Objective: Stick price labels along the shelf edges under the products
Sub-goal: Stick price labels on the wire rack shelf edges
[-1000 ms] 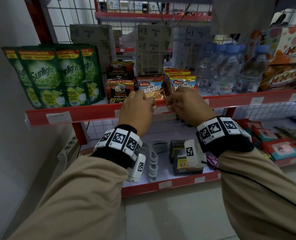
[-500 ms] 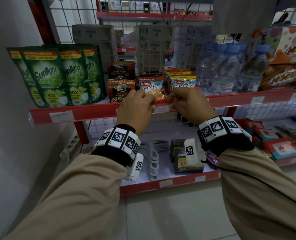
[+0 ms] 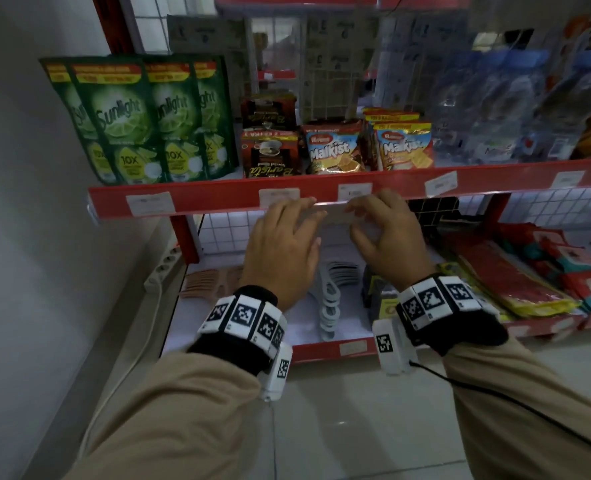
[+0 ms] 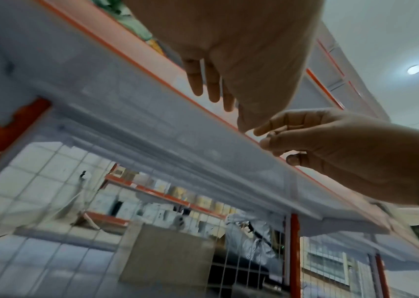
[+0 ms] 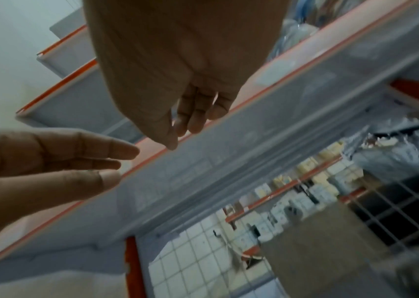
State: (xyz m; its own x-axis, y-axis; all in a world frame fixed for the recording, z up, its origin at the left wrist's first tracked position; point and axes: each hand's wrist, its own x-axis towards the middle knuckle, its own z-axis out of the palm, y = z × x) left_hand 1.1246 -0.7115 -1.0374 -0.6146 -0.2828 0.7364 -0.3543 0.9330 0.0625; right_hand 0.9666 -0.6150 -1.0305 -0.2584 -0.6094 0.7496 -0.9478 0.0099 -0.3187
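Your left hand (image 3: 282, 244) and right hand (image 3: 380, 233) had dropped off the shelf edge (image 3: 217, 199) — fingers loose, holding nothing — leaving the price label (image 3: 354, 191) stuck under the Malkist packs (image 3: 335, 152), so that spot looked done.

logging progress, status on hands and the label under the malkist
Left hand open, right hand open, both just below the red shelf edge. Label stuck under the Malkist packs. Nothing in the way.
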